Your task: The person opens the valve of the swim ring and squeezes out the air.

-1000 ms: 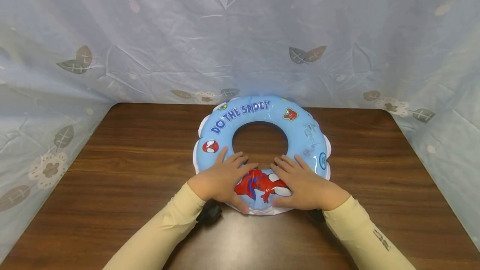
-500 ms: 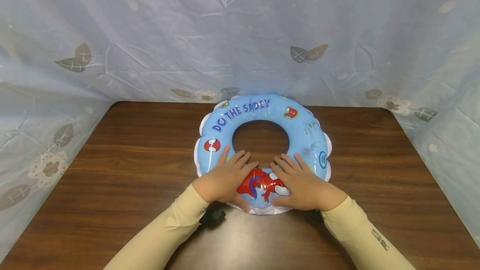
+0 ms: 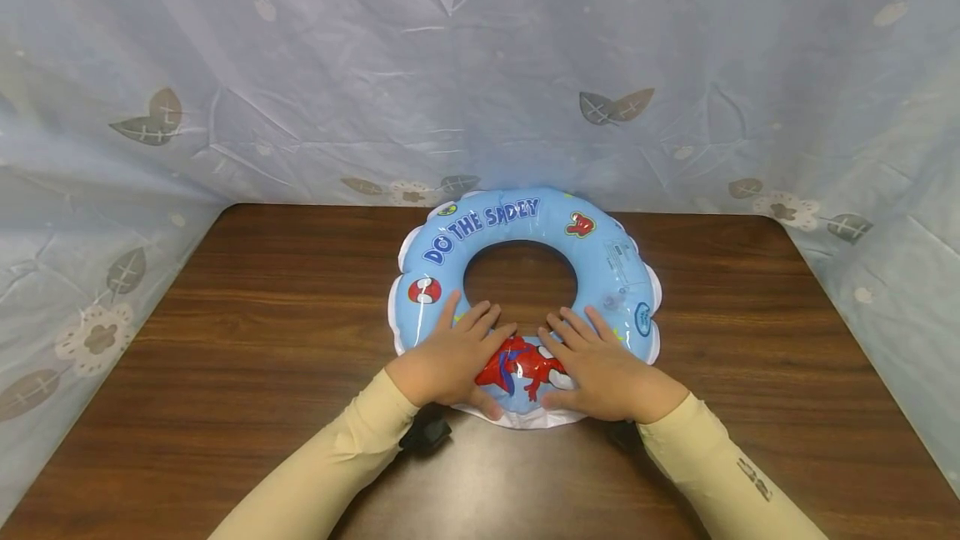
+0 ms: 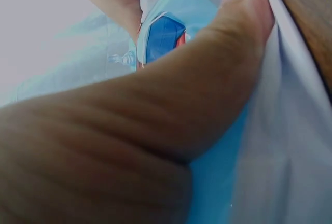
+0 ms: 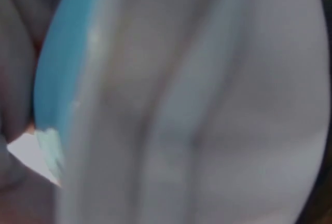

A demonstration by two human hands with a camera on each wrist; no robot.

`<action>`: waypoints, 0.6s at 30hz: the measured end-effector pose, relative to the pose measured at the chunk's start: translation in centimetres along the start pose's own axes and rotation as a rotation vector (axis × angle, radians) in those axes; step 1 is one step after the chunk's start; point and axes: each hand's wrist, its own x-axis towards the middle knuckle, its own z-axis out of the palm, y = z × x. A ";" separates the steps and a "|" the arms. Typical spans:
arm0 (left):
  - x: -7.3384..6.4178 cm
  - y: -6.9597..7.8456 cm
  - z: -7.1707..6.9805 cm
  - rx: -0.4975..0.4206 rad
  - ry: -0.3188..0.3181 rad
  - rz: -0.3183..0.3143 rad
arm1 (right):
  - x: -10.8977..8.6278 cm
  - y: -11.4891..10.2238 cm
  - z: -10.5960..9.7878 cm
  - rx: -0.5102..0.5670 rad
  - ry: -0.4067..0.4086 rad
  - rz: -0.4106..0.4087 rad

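Note:
A light-blue inflatable swim ring (image 3: 596, 252) with red cartoon figures and "DO THE SPIDEY" lettering lies flat on the table, its white scalloped underside showing round the edge. My left hand (image 3: 446, 361) rests on its near left part, fingers spread toward the central hole and thumb at the front edge. On the near right part lies my right hand (image 3: 609, 373), palm down, fingers pointing to the hole. Between the hands shows a red figure. In the left wrist view the thumb (image 4: 223, 53) presses along the ring's edge, and a clear valve (image 4: 122, 58) stands beyond. The right wrist view is blurred, mostly white rim (image 5: 244, 105).
The brown wood-grain table (image 3: 247, 340) reaches to a pale patterned cloth (image 3: 465, 65) hanging behind and on both sides. The ring's far edge lies close to that cloth. Dark wrist devices (image 3: 426, 433) sit under the cream sleeves (image 3: 322, 457).
Both hands stay spread on the ring with hardly any movement. The left hand and sleeve have shifted very slightly to the right since the first frame.

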 end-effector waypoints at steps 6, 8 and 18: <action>0.0 -0.1 0.1 0.006 0.001 0.007 | 0.1 0.0 0.1 -0.008 -0.002 0.001; 0.0 -0.1 0.2 -0.001 -0.006 0.005 | 0.1 0.1 0.1 -0.008 -0.002 -0.001; 0.1 -0.1 0.1 -0.020 -0.018 0.005 | 0.1 0.2 0.2 0.027 -0.015 -0.011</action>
